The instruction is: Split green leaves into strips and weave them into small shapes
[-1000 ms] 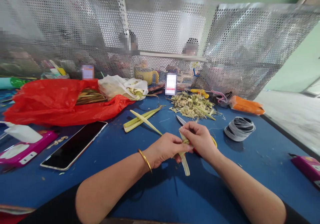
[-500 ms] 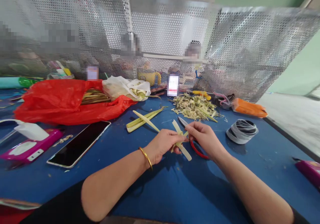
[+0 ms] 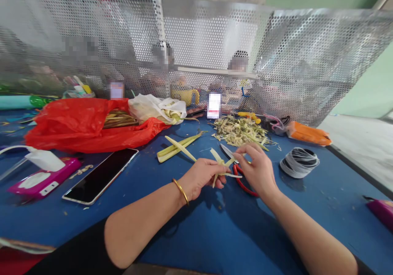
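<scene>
Several pale green-yellow leaf strips cross one another in a small star-like piece, pinched between the thumb and fingers of my left hand. One long strip runs out behind that hand to the upper left. My right hand is closed at the fingertips on the end of a strip on the piece's right side. Under and beside my right hand, red-handled scissors lie on the blue table, their blades pointing away. More cut stalks lie beyond my left hand.
A heap of shredded fibres lies behind the scissors, and a spool of white thread stands at right. A phone, a purple power strip and a red plastic bag are at left. A perforated metal screen closes off the back, people behind it.
My right hand's fingers have shifted onto a right-hand strip. The wide strip that pointed down toward me now shows differently, with a thin one sticking out to the right.
</scene>
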`<state>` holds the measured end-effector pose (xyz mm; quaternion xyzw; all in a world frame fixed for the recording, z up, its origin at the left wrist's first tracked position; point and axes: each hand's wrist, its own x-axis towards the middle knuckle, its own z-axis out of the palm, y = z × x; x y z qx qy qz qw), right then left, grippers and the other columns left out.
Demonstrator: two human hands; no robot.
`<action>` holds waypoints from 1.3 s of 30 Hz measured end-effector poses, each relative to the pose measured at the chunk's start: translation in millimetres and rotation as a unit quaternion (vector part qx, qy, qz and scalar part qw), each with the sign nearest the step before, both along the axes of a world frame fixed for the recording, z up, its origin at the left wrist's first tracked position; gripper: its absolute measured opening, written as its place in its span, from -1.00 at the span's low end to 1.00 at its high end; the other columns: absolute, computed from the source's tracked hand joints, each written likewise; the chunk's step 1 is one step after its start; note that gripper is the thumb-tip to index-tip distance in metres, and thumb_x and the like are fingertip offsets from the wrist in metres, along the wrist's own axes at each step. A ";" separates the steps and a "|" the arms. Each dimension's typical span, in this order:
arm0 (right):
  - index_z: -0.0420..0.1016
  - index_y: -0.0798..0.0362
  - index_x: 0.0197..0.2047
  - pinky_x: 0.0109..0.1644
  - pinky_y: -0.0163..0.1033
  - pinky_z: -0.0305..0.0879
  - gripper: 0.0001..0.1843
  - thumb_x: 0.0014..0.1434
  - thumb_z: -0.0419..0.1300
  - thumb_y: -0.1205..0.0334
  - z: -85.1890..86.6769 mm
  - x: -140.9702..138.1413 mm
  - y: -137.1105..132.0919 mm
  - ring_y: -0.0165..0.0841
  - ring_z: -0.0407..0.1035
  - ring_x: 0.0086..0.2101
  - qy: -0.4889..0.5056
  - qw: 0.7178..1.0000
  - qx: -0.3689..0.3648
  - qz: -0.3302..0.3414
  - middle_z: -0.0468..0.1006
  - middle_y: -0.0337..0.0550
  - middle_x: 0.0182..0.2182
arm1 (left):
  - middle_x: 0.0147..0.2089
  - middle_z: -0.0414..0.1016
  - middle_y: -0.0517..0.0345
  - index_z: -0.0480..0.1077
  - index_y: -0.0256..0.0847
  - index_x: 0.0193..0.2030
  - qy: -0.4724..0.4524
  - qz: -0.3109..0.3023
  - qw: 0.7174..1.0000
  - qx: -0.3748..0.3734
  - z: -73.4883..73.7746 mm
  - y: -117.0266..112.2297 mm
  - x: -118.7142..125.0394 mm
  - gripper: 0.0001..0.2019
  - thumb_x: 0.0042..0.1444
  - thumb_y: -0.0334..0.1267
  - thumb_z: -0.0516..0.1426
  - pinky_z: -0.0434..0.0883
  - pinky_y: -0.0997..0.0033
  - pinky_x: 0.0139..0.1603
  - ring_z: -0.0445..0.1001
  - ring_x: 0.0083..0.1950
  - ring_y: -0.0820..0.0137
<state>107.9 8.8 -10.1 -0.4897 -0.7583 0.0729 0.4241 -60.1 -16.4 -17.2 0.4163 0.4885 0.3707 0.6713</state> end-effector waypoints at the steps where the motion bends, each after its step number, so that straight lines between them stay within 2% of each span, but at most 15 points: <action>1: 0.50 0.05 -0.28 -0.21 -0.20 0.21 -0.84 0.16 0.15 0.18 5.2 0.0 -3.7 -0.26 0.36 -0.28 -0.032 0.997 0.071 0.026 0.49 -0.10 -0.32 | -0.57 0.44 0.15 0.53 -0.35 -0.38 -0.008 0.016 1.000 -0.010 -0.5 0.8 -0.4 -0.82 -0.06 -0.24 0.22 0.30 0.50 -0.48 0.37 -0.61 0.52; 3: 0.50 0.04 -0.14 -0.16 -0.17 0.18 -0.81 0.22 0.11 0.27 12.4 -2.1 -12.0 -0.29 0.34 -0.29 -0.116 0.971 0.175 0.112 0.48 -0.11 -0.32 | -0.56 0.45 0.15 0.51 -0.34 -0.43 -0.031 0.046 0.998 -0.022 -2.0 2.4 -1.0 -0.81 -0.10 -0.22 0.24 0.34 0.47 -0.44 0.39 -0.58 0.49; 6: 0.48 0.06 -0.17 -0.19 -0.16 0.13 -0.78 0.27 0.01 0.36 11.6 -10.8 -22.0 -0.33 0.28 -0.37 -0.294 0.901 0.216 0.236 0.45 -0.16 -0.39 | -0.58 0.41 0.20 0.46 -0.32 -0.52 -0.057 0.072 0.996 -0.011 -5.0 3.6 -0.2 -0.79 -0.17 -0.19 0.28 0.31 0.51 -0.46 0.35 -0.57 0.53; 8: 0.46 0.10 -0.21 -0.17 -0.14 0.11 -0.77 0.28 -0.03 0.39 5.9 -17.1 -25.0 -0.30 0.27 -0.34 -0.374 0.864 0.231 0.246 0.44 -0.12 -0.38 | -0.60 0.37 0.24 0.43 -0.32 -0.56 -0.058 0.082 0.995 -0.004 -6.2 3.5 0.9 -0.76 -0.20 -0.17 0.30 0.26 0.55 -0.50 0.30 -0.57 0.57; 10: 0.45 0.11 -0.27 -0.17 -0.14 0.10 -0.75 0.30 -0.05 0.40 0.6 -20.5 -25.2 -0.29 0.26 -0.32 -0.403 0.850 0.249 0.232 0.42 -0.11 -0.38 | -0.61 0.33 0.26 0.42 -0.32 -0.57 -0.058 0.085 0.995 -0.006 -6.0 3.2 1.3 -0.72 -0.24 -0.14 0.33 0.23 0.56 -0.52 0.26 -0.57 0.58; 12: 0.43 0.11 -0.33 -0.19 -0.15 0.09 -0.72 0.31 -0.07 0.40 -1.9 -20.1 -23.8 -0.31 0.24 -0.37 -0.395 0.854 0.260 0.217 0.41 -0.12 -0.42 | -0.61 0.31 0.29 0.41 -0.32 -0.58 -0.071 0.075 0.995 -0.005 -4.1 3.4 0.4 -0.69 -0.28 -0.12 0.35 0.24 0.56 -0.50 0.24 -0.56 0.60; 17: 0.42 0.11 -0.37 -0.23 -0.19 0.08 -0.69 0.31 -0.08 0.43 -0.6 -14.2 -21.9 -0.36 0.24 -0.44 -0.320 0.900 0.251 0.157 0.43 -0.16 -0.49 | -0.48 0.43 0.18 0.48 -0.34 -0.49 -0.134 0.028 0.991 -0.001 1.6 5.0 -4.0 -0.65 -0.36 -0.14 0.41 0.34 0.52 -0.30 0.38 -0.42 0.54; 19: 0.42 0.11 -0.36 -0.22 -0.19 0.10 -0.72 0.30 -0.05 0.42 -1.2 -14.9 -24.2 -0.36 0.27 -0.43 -0.308 0.902 0.250 0.170 0.44 -0.16 -0.49 | -0.47 0.45 0.15 0.49 -0.35 -0.49 -0.130 0.045 0.990 0.009 2.5 4.1 -4.0 -0.64 -0.36 -0.13 0.41 0.34 0.52 -0.31 0.38 -0.41 0.52; 23: 0.43 0.11 -0.34 -0.11 -0.16 0.15 -0.75 0.28 -0.02 0.43 -3.6 -19.0 -31.3 -0.32 0.35 -0.33 -0.304 0.885 0.263 0.235 0.51 -0.12 -0.42 | -0.51 0.48 0.11 0.51 -0.35 -0.48 -0.115 0.073 0.990 0.029 3.9 0.7 -2.3 -0.67 -0.30 -0.13 0.40 0.29 0.52 -0.41 0.38 -0.44 0.49; 26: 0.43 0.11 -0.20 -0.05 -0.16 0.17 -0.80 0.29 -0.01 0.42 -1.6 -17.3 -30.3 -0.32 0.38 -0.27 -0.273 0.891 0.248 0.265 0.55 -0.10 -0.33 | -0.51 0.49 0.11 0.51 -0.34 -0.47 -0.111 0.078 0.990 0.032 5.4 0.8 -2.5 -0.72 -0.24 -0.16 0.38 0.31 0.51 -0.40 0.38 -0.46 0.50; 28: 0.39 0.11 -0.04 -0.04 -0.15 0.19 -0.79 0.30 0.01 0.34 1.7 -13.1 -24.8 -0.30 0.38 -0.21 -0.237 0.914 0.236 0.230 0.55 -0.06 -0.24 | -0.48 0.51 0.10 0.52 -0.33 -0.45 -0.112 0.082 0.990 0.037 6.6 2.2 -3.6 -0.73 -0.24 -0.18 0.38 0.35 0.48 -0.35 0.42 -0.44 0.48; 30: 0.36 0.11 0.03 -0.05 -0.12 0.18 -0.73 0.30 0.04 0.25 4.9 -8.1 -17.3 -0.23 0.37 -0.15 -0.221 0.941 0.211 0.146 0.53 0.01 -0.16 | -0.44 0.54 0.08 0.52 -0.33 -0.42 -0.107 0.082 0.990 0.039 7.9 3.7 -4.8 -0.72 -0.23 -0.18 0.38 0.39 0.42 -0.27 0.47 -0.40 0.43; 32: 0.43 0.08 -0.08 -0.08 -0.13 0.17 -0.78 0.30 0.03 0.22 6.4 -4.3 -10.6 -0.23 0.38 -0.20 -0.234 0.955 0.161 0.090 0.55 -0.02 -0.23 | -0.42 0.55 0.05 0.52 -0.32 -0.39 -0.101 0.077 0.991 0.035 8.8 4.7 -6.0 -0.71 -0.21 -0.16 0.37 0.42 0.37 -0.21 0.51 -0.36 0.38; 35: 0.44 0.06 -0.33 -0.12 -0.20 0.15 -0.72 0.34 -0.03 0.24 4.9 -3.8 -6.5 -0.34 0.39 -0.39 -0.253 0.958 0.093 0.099 0.52 -0.17 -0.47 | -0.42 0.55 0.03 0.50 -0.33 -0.38 -0.108 0.072 0.991 0.016 7.6 5.1 -7.1 -0.66 -0.13 -0.05 0.32 0.43 0.36 -0.20 0.52 -0.35 0.37; 39: 0.37 0.07 -0.43 -0.18 -0.23 0.13 -0.66 0.35 -0.07 0.24 -0.5 -10.1 -10.0 -0.37 0.33 -0.46 -0.255 0.958 0.087 0.095 0.45 -0.20 -0.54 | -0.43 0.48 0.16 0.45 -0.30 -0.38 -0.128 0.036 0.991 -0.024 1.4 4.7 -6.1 -0.67 -0.13 -0.05 0.32 0.41 0.47 -0.37 0.44 -0.46 0.50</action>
